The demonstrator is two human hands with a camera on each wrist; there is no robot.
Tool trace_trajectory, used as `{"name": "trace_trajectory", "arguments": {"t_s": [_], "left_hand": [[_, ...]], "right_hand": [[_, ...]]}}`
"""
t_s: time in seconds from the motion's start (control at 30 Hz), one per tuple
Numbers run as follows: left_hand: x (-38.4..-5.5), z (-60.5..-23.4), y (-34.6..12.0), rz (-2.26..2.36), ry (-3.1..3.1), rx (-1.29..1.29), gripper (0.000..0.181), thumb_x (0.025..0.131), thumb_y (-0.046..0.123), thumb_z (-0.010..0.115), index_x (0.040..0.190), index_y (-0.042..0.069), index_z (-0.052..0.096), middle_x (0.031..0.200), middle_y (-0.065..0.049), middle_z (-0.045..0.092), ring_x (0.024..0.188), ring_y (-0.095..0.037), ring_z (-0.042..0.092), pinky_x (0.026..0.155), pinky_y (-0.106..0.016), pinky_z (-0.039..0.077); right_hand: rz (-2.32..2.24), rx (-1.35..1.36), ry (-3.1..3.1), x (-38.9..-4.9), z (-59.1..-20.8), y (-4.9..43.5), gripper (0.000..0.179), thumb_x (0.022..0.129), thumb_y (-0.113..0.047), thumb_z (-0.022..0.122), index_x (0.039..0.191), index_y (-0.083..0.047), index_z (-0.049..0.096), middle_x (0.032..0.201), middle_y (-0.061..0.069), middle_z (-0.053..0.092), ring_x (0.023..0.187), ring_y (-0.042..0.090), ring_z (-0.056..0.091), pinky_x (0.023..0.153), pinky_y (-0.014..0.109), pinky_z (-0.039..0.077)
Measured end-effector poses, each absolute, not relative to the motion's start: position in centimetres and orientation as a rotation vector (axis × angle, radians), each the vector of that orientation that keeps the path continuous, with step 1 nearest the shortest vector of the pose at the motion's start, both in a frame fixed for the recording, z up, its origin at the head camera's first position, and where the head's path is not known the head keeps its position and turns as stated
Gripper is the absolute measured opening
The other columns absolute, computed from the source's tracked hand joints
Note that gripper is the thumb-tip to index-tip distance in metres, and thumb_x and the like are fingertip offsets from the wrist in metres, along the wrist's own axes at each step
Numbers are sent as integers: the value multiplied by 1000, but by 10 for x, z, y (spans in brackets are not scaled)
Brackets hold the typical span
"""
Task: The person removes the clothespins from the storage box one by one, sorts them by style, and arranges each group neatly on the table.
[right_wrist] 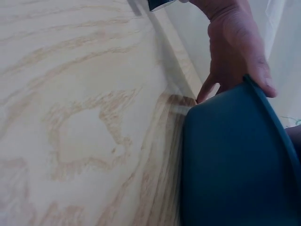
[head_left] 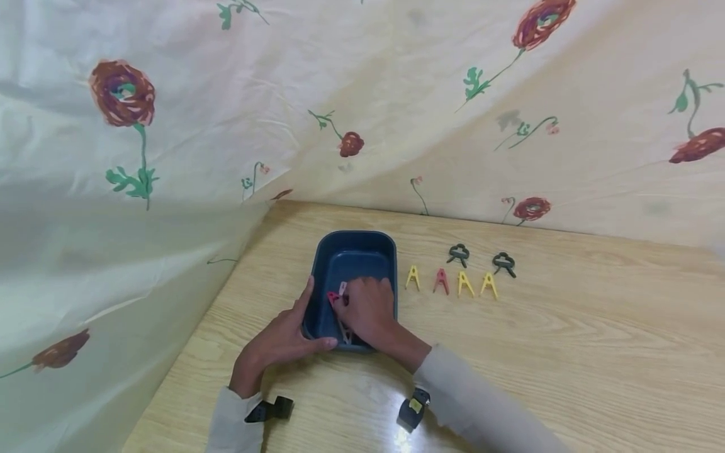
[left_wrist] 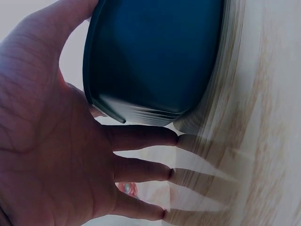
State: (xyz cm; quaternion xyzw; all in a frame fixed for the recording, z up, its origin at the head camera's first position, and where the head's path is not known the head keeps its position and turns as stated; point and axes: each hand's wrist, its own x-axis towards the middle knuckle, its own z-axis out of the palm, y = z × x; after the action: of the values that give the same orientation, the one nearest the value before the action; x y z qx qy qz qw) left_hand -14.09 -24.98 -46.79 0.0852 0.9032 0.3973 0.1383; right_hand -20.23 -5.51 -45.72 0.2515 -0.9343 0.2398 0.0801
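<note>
A dark blue tub [head_left: 357,236] stands on the table, with several small clips in its near part. My right hand [head_left: 368,311] reaches down into it, fingers bent and their tips hidden. By its thumb are a pink clip [head_left: 333,297] and a white clip [head_left: 343,288]; whether it pinches either cannot be told. Below them lies a pale clip [head_left: 347,335], partly covered. My left hand [head_left: 283,336] rests against the tub's near left corner, thumb along the rim. In the left wrist view, its straight fingers [left_wrist: 141,136] spread beside the tub, tips on the tabletop.
To the right of the tub, a row holds a yellow clip [head_left: 413,277], a red clip [head_left: 441,281] and two more yellow clips [head_left: 465,284]. Behind them lie two black clips [head_left: 459,254]. A flowered cloth [head_left: 362,82] hangs behind and left of the wooden table [head_left: 566,352].
</note>
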Motion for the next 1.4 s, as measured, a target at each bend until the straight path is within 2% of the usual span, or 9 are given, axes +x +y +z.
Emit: {"name": "trace_trajectory", "arguments": {"t_s": [0.1,0.17,0.33,0.53,0.9,1.03,1.23,1.4], "left_hand": [[-141,-469,-250,1157,2603,234,119,82,55,76,160,26,-9,159,-22,26,135,-33,42,107,-52,37],[-141,-470,-249,1164,2595,221,119,82,55,77,160,27,-9,159,-22,26,135,-33,42,108,-53,36],[-141,-469,-249,1160,2592,220,120,81,55,77,160,27,-9,160,-21,26,136,-33,42,108,-53,36],[-142,-467,-251,1162,2600,219,120,81,56,77,160,28,-10,159,-21,27,136,-34,42,109,-54,35],[-142,-469,-250,1196,2573,200,120,80,55,78,159,31,-10,162,-17,22,139,-33,38,110,-54,32],[-142,-470,-250,1190,2572,204,120,80,57,77,159,32,-10,163,-17,21,140,-34,38,110,-55,33],[-144,-472,-250,1207,2573,235,121,81,55,77,159,31,-11,162,-18,22,139,-35,38,109,-55,34],[-143,-473,-250,1205,2578,233,121,81,55,78,160,30,-11,162,-19,22,139,-37,38,108,-56,34]], "right_hand": [[710,742,-2767,-202,-453,-52,44,89,-31,72,53,-18,50,48,-6,41,50,12,40,57,32,29],[717,719,-2769,-202,-449,-50,37,89,-31,73,58,-17,60,51,-7,45,54,12,43,59,32,31],[777,627,-2791,-201,-439,-42,19,89,-29,73,83,-11,77,70,-3,64,68,14,53,68,34,36],[773,557,-2749,-200,-439,-31,18,87,-27,75,90,-10,78,82,3,71,77,18,61,73,37,42],[897,467,-2544,-199,-442,-11,10,83,-17,76,84,-8,76,75,3,67,68,17,59,69,36,39],[941,447,-2491,-200,-442,-2,10,84,-16,75,86,-6,76,77,3,69,69,17,62,68,36,40],[1000,403,-2457,-200,-443,16,13,88,-16,73,91,-4,75,82,7,72,69,18,66,64,35,49],[1029,349,-2450,-197,-452,30,13,89,-16,73,93,-5,76,82,6,73,67,17,65,62,37,46]]}}
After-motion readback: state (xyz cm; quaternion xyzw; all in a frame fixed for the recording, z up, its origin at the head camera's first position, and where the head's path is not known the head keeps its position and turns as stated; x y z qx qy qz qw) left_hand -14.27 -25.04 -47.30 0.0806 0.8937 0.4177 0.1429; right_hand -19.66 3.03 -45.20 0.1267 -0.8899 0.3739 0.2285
